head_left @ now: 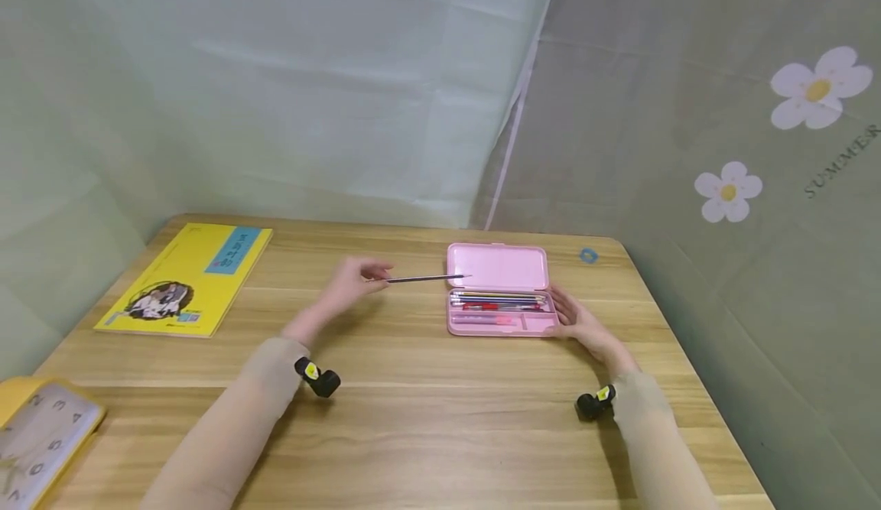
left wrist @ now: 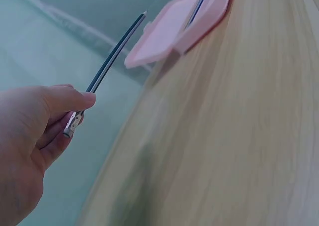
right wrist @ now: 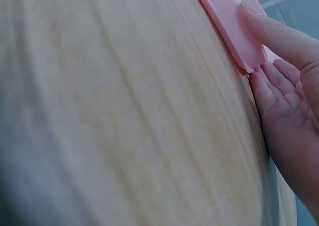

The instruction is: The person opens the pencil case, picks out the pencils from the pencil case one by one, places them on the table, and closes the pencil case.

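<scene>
Between thumb and fingers my left hand (head_left: pixel 346 287) pinches a dark striped pencil (head_left: pixel 427 277) near its blunt, metal-banded end. The pencil's sharpened tip points right, over the lid side of an open pink pencil case (head_left: pixel 530 267). In the left wrist view the pencil (left wrist: pixel 112 59) slants upward, clear of the table. Several pencils (head_left: pixel 499 297), a red pen (head_left: pixel 475 307) and a pink pen (head_left: pixel 484 319) lie in the case. My right hand (head_left: pixel 585 328) holds the case's right end, its thumb (right wrist: pixel 274 34) on the front side and its fingers at the end.
A yellow book (head_left: pixel 186 277) lies at the left of the wooden table (head_left: pixel 427 418). A yellow clock (head_left: pixel 51 433) stands at the near left edge. Behind the case, to the right, is a small blue ring-shaped thing (head_left: pixel 588 255). Curtains hang behind the table and along its right side.
</scene>
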### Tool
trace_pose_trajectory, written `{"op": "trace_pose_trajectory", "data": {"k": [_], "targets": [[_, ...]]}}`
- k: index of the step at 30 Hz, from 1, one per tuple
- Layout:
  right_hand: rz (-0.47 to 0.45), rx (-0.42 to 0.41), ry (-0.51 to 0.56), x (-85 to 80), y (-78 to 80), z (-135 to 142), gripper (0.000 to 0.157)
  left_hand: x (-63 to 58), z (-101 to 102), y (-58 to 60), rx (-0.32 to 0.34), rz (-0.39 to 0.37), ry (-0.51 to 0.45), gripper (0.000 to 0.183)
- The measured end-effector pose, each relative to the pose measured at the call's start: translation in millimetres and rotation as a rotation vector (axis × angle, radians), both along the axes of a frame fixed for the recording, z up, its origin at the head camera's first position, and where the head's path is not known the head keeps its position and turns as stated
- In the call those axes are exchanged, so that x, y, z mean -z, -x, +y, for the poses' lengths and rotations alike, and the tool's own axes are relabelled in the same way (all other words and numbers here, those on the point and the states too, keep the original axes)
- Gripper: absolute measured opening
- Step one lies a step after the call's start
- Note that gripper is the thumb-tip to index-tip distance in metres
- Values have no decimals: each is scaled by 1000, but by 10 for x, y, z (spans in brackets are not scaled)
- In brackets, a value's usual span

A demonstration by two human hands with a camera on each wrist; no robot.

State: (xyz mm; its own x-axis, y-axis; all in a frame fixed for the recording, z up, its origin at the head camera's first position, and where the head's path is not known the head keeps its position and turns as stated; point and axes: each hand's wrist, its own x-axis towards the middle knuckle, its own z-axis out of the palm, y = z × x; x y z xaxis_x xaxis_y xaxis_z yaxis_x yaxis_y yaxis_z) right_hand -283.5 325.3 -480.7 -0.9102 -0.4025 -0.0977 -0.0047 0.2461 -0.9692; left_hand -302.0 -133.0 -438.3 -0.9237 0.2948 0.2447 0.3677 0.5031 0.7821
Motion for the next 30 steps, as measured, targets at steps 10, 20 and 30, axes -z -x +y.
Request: {"op": "trace_pose_trajectory", "data": {"k": [10,20,30], "targets": [[5,0,6,25,15,23,97,179,-338,34,10,-70,29,35],[14,-18,23,29,17,24,98,300,-513,47,15,-77,52,34],[2,-14,11,20,12,31,102,309,-523,37,28,-99,79,34]]}}
